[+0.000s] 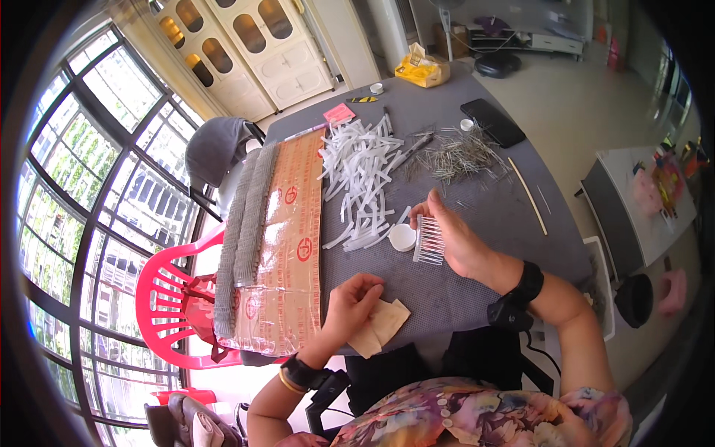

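Head view: pinching toothed comb (429, 242) in fingers of right hand (463, 244), beside white cap (402, 238); clasping tan cloth (386, 322) in left hand (351, 305), near worktop edge (432, 328).

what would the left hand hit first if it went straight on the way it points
Probably the small round white plastic-looking cap, lying ahead and to the right of the left hand. The pale comb-shaped piece in the right hand sits close beside that line, so depth could change the order.
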The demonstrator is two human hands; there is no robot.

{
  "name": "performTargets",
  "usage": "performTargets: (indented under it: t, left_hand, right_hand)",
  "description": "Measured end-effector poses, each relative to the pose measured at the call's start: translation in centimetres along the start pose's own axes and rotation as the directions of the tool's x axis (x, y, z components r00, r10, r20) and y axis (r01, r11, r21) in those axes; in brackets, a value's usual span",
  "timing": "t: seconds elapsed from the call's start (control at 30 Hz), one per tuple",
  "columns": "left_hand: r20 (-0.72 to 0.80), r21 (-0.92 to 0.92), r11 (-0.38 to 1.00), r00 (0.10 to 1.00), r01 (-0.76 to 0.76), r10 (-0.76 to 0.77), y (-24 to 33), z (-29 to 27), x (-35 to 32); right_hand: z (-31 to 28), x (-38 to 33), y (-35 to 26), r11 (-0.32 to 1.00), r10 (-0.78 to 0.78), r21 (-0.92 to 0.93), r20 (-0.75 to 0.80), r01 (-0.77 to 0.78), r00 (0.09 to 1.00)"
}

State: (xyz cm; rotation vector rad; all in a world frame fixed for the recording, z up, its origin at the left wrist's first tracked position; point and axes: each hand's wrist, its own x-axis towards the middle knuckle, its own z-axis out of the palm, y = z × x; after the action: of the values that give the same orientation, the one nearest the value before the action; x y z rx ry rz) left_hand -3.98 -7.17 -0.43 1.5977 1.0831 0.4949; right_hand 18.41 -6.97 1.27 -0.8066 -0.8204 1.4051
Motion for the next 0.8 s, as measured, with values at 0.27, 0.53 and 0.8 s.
performTargets:
  t: [0.27, 0.53, 0.8]
  left_hand:
    - [0.261, 0.553, 0.571, 0.777, -0.607, 0.573, 2.8, 0.3, -2.5]
    - [-0.102, 0.545, 0.699, 0.79, -0.463, 0.604, 3.0, 0.2, -1.7]
    - [-0.129, 0.687, 0.484, 0.565, -0.541, 0.815, 4.4, 3.3, 3.6]
  right_hand:
    - [-0.2, -0.1, -0.2, 0.999, 0.043, 0.031, -0.016, -0.043, 0.999]
    - [0.3, -0.4, -0.5, 0.992, 0.12, 0.02, 0.064, -0.122, 0.991]
    - [0.6, -0.8, 0.3, 0.982, 0.189, 0.012, 0.079, -0.191, 0.979]
